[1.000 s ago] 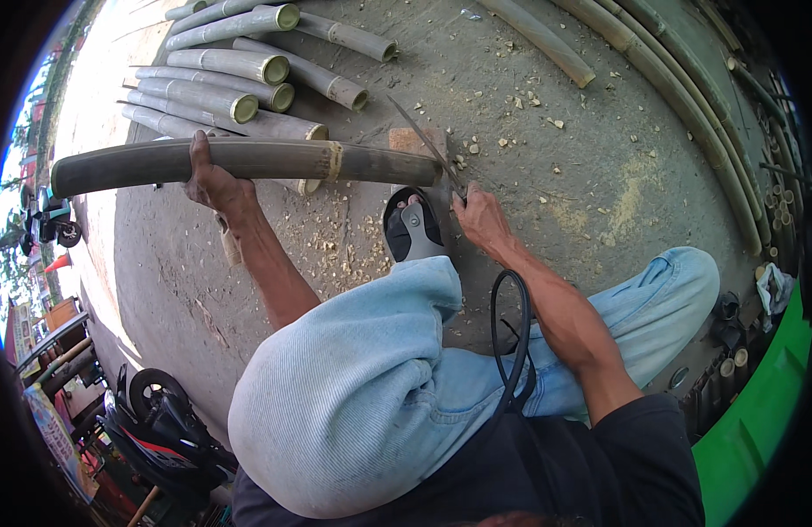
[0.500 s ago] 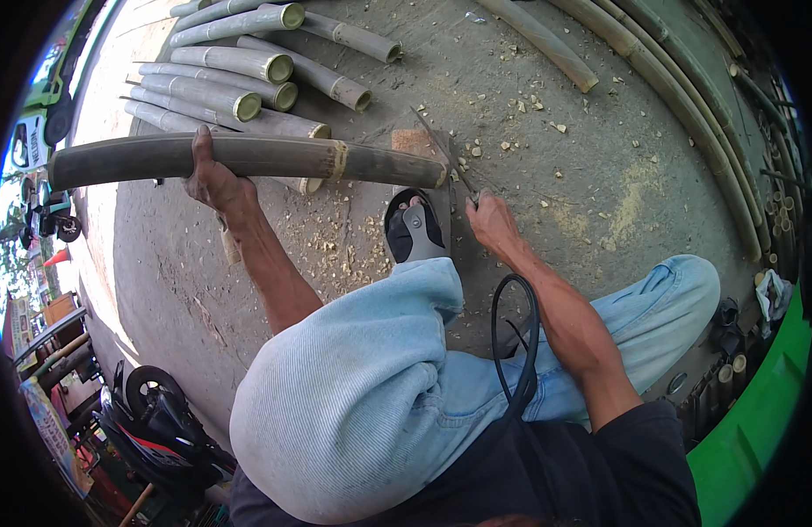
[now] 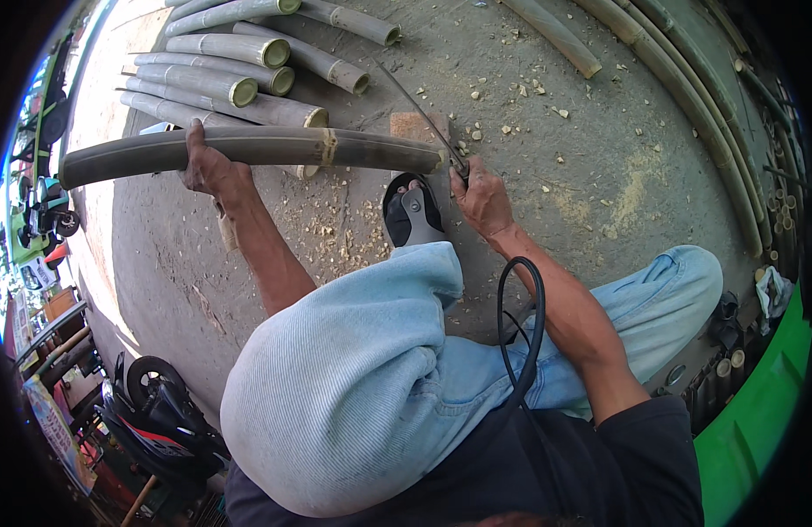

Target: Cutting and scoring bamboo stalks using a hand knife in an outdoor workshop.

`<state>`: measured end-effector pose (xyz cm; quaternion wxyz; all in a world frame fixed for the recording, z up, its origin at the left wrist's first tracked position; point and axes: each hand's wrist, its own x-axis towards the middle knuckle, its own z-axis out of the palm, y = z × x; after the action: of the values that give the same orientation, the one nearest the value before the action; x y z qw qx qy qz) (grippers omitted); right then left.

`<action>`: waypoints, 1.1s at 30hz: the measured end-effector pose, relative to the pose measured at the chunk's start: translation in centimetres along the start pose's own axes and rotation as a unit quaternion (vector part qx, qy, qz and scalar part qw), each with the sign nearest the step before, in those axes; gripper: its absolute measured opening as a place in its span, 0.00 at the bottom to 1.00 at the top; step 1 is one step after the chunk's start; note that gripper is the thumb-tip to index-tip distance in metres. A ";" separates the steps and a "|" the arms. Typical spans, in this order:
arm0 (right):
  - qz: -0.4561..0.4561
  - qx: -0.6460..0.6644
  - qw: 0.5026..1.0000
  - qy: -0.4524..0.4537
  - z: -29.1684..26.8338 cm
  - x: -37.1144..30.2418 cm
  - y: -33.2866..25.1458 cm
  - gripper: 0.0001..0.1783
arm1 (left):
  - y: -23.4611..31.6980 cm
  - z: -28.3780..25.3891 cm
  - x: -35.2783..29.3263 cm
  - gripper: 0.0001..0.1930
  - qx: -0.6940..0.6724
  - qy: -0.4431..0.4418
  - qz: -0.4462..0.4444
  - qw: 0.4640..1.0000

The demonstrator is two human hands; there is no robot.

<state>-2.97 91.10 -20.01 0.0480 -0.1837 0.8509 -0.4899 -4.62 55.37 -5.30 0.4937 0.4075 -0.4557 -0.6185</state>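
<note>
My left hand (image 3: 214, 167) is wrapped round a thick brownish bamboo pole (image 3: 265, 147), its thumb over the top. The pole lies crosswise in front of me, with a pale ring-like node right of its middle. Its right end is just above my sandalled foot (image 3: 412, 211) and overlaps a reddish-brown block (image 3: 421, 126) on the ground. In my right hand (image 3: 482, 200) is the handle of a long, thin-bladed knife (image 3: 419, 110). The blade slants up and left, beyond the pole's right end. Whether it touches the pole, I cannot tell.
Cut bamboo lengths (image 3: 212, 83) are piled at the far left. Long poles (image 3: 687, 105) run along the right, with one shorter piece (image 3: 555, 37) beside them. Pale chips (image 3: 344, 215) litter the ground. A motorcycle (image 3: 155, 413) stands at lower left; a black cable (image 3: 537, 307) loops near my right forearm.
My right hand has moved slightly up and left, and the knife now tilts further left and up. The bamboo pole's right end has risen slightly in view. Both grips are kept.
</note>
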 end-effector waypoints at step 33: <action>0.118 -0.172 0.966 -0.154 0.4 -1.5 2.7 0.14 | -3.1 -1.5 2.8 0.28 0.002 0.006 0.002 1.000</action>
<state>-2.16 92.50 -22.64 0.2033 -0.1611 0.9204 -0.2927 -4.45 52.63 -8.79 0.4970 0.4107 -0.4550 -0.6142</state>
